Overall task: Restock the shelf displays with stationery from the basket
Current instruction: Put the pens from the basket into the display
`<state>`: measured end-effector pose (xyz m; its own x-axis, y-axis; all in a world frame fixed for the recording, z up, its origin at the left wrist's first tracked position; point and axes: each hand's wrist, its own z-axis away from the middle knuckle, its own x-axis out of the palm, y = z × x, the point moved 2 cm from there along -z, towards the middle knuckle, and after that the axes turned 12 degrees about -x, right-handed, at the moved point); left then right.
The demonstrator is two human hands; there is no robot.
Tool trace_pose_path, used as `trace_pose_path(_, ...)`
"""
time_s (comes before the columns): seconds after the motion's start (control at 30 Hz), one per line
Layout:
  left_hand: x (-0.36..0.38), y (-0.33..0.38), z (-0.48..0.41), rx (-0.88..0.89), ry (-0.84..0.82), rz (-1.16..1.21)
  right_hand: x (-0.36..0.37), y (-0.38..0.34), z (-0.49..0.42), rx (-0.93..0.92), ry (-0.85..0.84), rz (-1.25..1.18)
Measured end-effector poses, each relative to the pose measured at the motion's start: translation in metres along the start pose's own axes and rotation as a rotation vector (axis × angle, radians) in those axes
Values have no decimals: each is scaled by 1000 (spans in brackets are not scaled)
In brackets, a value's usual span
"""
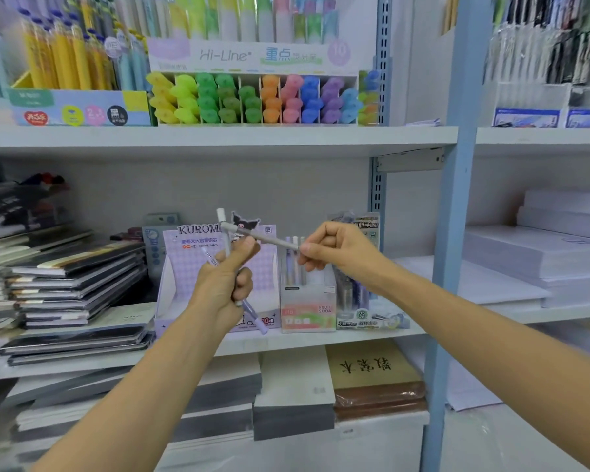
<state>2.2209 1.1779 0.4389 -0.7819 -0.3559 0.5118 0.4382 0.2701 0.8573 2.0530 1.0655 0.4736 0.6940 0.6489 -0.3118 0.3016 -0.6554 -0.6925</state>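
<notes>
Pinching a grey pen point(259, 237) by its end, the right hand point(331, 250) has it easy: light, stiff, slippery; left hand point(223, 284) grips a bunch of pens point(251, 310).

- Pale grey upper shelf board point(218, 137) runs right across, evenly lit
- Under it, the middle shelf board point(304, 340), same pale grey
- Plain grey back panel point(184, 189) behind
- Slotted metal upright point(376, 185) closes the bay, metal bracket point(411, 160) beside it, then the light blue post point(455, 199)
</notes>
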Motion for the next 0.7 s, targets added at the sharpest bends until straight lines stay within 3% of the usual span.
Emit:
trace_pose_path(0.13, 9, 2, 10, 25, -9, 44, 12, 0, 8, 32, -156, 58)
trace_pose_path(0.27, 14, 6, 19, 118, 3, -110, 18, -8, 9, 16, -239, 142)
trace_pose_path(0.47, 21, -1, 22, 172, 0, -433, 19, -30, -7, -144, 39, 98)
trace_pose_path(0.57, 23, -4, 22, 184, -22, -462, 19, -35, -11, -198, 47, 129)
trace_pose_path(0.7, 22, -3, 15, 120, -5, -437, -3, -33, -17, -237, 270, 166)
